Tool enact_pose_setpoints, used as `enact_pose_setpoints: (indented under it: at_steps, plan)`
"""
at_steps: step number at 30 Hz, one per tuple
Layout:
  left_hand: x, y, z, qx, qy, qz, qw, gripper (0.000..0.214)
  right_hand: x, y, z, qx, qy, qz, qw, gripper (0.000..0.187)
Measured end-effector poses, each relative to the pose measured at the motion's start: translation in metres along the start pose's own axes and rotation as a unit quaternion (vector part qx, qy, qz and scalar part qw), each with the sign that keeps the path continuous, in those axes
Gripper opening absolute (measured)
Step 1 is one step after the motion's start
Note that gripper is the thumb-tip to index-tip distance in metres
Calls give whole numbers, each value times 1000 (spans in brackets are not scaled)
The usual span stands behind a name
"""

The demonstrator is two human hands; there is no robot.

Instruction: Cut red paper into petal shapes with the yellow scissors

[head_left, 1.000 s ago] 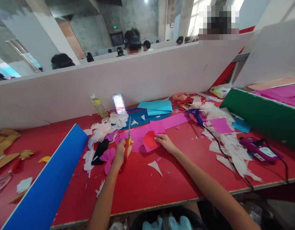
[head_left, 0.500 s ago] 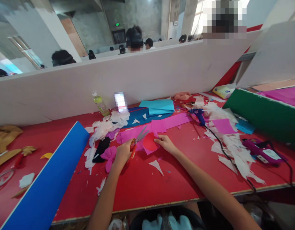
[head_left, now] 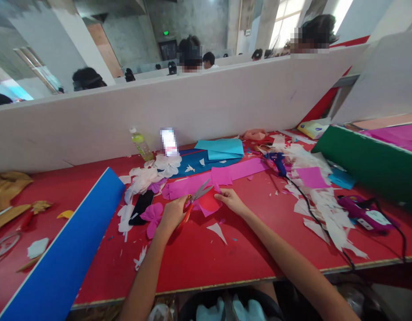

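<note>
My left hand [head_left: 173, 212] is closed around the orange-red handles of a pair of scissors [head_left: 201, 191]. The blades are parted and reach over the upper edge of a red round piece [head_left: 210, 200]. Under that round piece lies pink crepe paper [head_left: 206, 212], its corner showing below. My right hand [head_left: 231, 199] pinches the right edge of the two layers between thumb and fingers. Left of the scissors rests a magenta paper flower [head_left: 153, 218], beside a black phone-like slab [head_left: 141, 208]. A pink paper strip [head_left: 189, 185] stretches behind both hands.
At the left stands a blue board [head_left: 68, 249]; a green board [head_left: 362, 165] is on the right. A blue glue gun [head_left: 277, 161] with its cord lies among white paper scraps [head_left: 326, 209]. A bottle [head_left: 141, 145] and a lit phone [head_left: 169, 141] stand near the white partition [head_left: 206, 102].
The scissors have moved slightly right and up, so the blades now cover the top of the red round piece. My right hand keeps its pinch, almost unmoved.
</note>
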State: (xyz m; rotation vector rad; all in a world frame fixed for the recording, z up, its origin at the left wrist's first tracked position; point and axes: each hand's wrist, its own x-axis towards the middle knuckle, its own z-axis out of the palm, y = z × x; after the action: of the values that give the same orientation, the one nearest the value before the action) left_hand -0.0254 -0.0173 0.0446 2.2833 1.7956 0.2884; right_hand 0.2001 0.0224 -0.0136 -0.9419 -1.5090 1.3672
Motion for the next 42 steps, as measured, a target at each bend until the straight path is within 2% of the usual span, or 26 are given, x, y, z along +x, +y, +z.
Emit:
enact_pose_setpoints:
  at_steps: [15, 24, 32, 42]
  plan:
    - [-1, -1, 0, 20, 7, 9, 1000, 35, -1, -4, 1, -26, -4, -2, 1000, 39]
    - [1, -2, -3, 27, -10, 3, 1000, 29, 0, 1, -2, -46, 7, -4, 999, 40]
    - [2, -6, 2, 37, 5, 23, 999, 30, 1, 1, 0, -8, -4, 9, 1000, 39]
    - [1, -7, -2, 80, -17, 41, 996, 24, 2, 3, -1, -29, 5, 7, 1000, 39]
